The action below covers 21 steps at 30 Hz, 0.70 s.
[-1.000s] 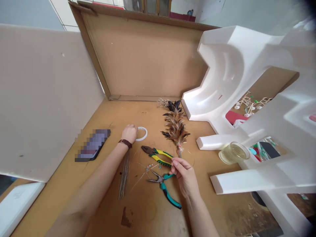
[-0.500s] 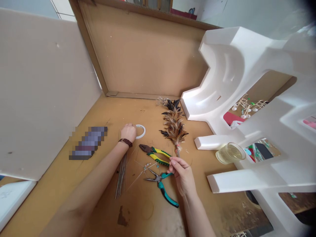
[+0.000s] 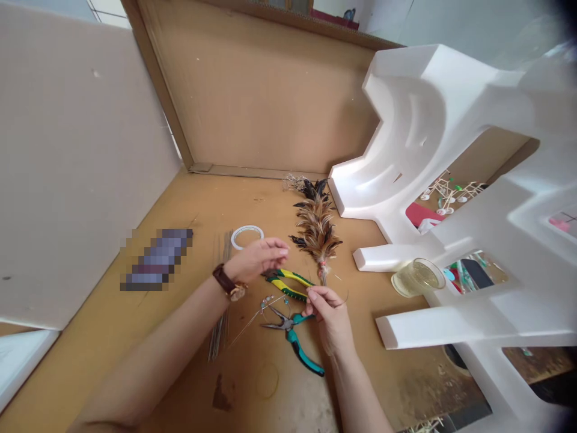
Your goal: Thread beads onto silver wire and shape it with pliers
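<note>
Beside yellow pliers [image 3: 283, 288]: right hand [image 3: 332, 316] pinches thin wire [image 3: 309, 279]; left hand [image 3: 256, 260] curled, cannot tell if grasping anything. Low sweep could snag wire on handles, bending it.

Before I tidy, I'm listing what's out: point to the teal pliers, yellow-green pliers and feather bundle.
Teal pliers [image 3: 287, 323]: head view, on the pivot.
Yellow-green pliers [image 3: 285, 289]: head view, on the lower handle.
Feather bundle [image 3: 316, 224]: head view, on its middle feathers.
</note>
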Tool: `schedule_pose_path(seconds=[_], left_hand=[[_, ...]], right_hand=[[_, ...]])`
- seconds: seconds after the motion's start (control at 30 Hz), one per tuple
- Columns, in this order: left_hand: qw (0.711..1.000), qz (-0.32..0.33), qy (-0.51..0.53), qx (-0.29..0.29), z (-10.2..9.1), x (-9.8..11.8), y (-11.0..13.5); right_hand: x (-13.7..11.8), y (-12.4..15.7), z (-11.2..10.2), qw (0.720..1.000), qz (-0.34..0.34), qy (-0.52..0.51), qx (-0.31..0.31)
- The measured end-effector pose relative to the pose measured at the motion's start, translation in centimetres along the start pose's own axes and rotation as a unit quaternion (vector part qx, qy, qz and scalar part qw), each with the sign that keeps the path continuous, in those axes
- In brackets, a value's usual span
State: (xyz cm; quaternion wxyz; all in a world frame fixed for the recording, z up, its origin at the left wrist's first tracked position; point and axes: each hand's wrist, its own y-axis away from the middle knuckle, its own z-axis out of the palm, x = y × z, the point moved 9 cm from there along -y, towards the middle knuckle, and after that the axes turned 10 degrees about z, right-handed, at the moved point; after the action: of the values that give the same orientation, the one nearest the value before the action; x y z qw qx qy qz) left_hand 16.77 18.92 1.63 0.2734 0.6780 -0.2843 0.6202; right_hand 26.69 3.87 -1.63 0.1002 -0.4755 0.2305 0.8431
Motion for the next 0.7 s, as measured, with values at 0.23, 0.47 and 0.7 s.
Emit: schedule_pose_path(seconds=[0.23, 0.47, 0.7], left_hand=[[0.952, -0.040, 0.287, -0.102, 6.5, 0.1, 2.2], [0.913, -0.070, 0.384, -0.117, 7.3, -0.3, 2.3], [0.908, -0.072, 0.395, -0.119, 7.6, -0.2, 2.6]], right_hand=[[-0.4, 0.3, 0.5, 0.999, -0.022, 0.035, -0.013], [-0.1, 0.3, 0.5, 0.999, -0.017, 0.043, -0.017], [-0.1, 0.3, 0.2, 0.999, -0.019, 0.047, -0.007]])
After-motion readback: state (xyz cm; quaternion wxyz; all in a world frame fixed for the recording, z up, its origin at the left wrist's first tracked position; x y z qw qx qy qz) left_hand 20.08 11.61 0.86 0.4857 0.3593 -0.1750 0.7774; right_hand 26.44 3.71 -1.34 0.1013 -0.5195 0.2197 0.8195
